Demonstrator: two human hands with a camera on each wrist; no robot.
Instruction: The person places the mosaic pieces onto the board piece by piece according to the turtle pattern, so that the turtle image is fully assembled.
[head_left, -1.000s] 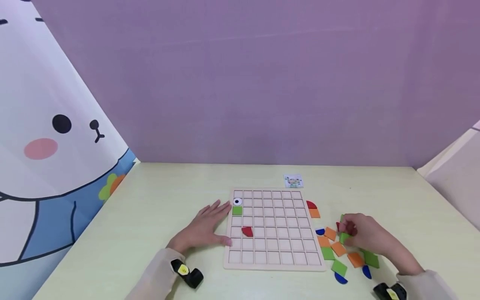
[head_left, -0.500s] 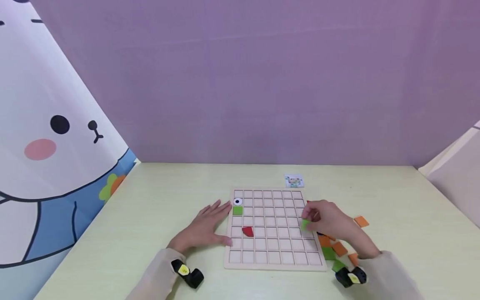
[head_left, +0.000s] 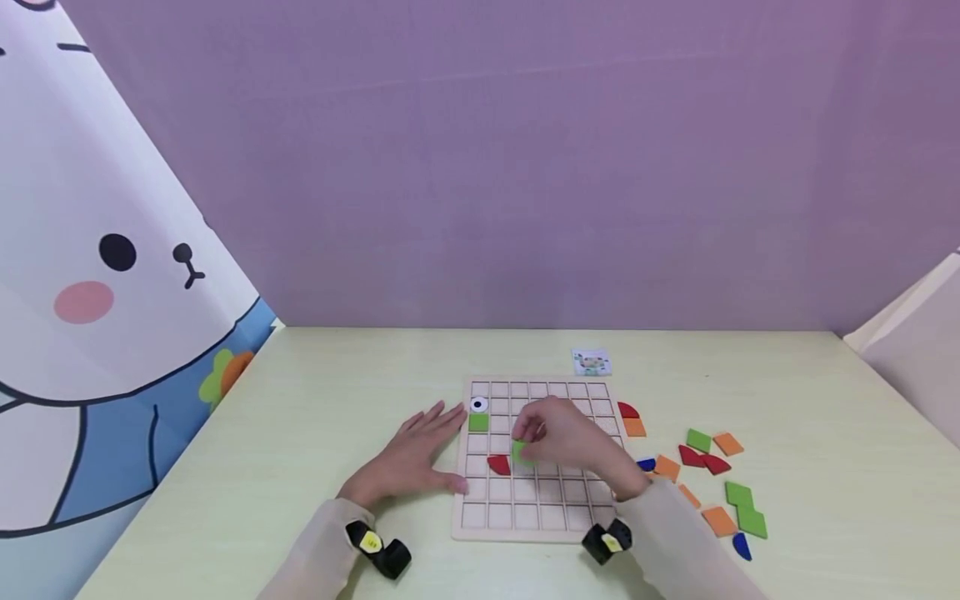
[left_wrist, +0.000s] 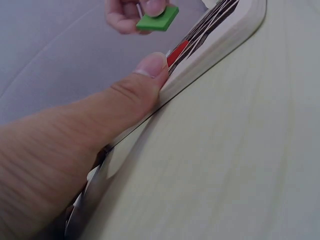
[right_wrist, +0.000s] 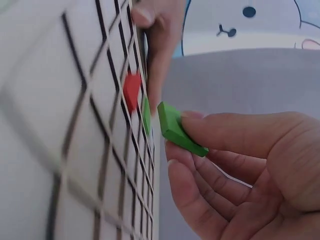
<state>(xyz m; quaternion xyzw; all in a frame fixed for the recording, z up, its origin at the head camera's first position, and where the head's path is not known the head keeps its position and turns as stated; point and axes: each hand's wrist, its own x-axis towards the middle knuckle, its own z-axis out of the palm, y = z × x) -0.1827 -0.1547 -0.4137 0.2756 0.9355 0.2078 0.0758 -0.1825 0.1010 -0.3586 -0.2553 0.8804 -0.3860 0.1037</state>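
A wooden grid board (head_left: 536,533) lies on the table. My left hand (head_left: 408,458) rests at its left edge, fingers straight, thumb on the rim. My right hand (head_left: 566,437) is over the middle of the board and pinches a green square tile (right_wrist: 175,127) between thumb and fingers. In the right wrist view that tile is held tilted, apart from the grid. On the board sit a round eye tile (head_left: 478,404), a second green square (head_left: 478,422) just below it, and a red quarter-round tile (head_left: 498,465) further down.
Right of the board lie loose tiles, among them an orange square (head_left: 720,522), a green square (head_left: 752,522), a red piece (head_left: 717,464) and a blue half-round (head_left: 742,547). A small picture card (head_left: 592,362) lies behind the board. A purple partition (head_left: 555,167) stands at the back.
My right hand has picked up a green square from the loose tiles and carried it left, over the middle of the board. My left hand has stayed at the board's left edge.
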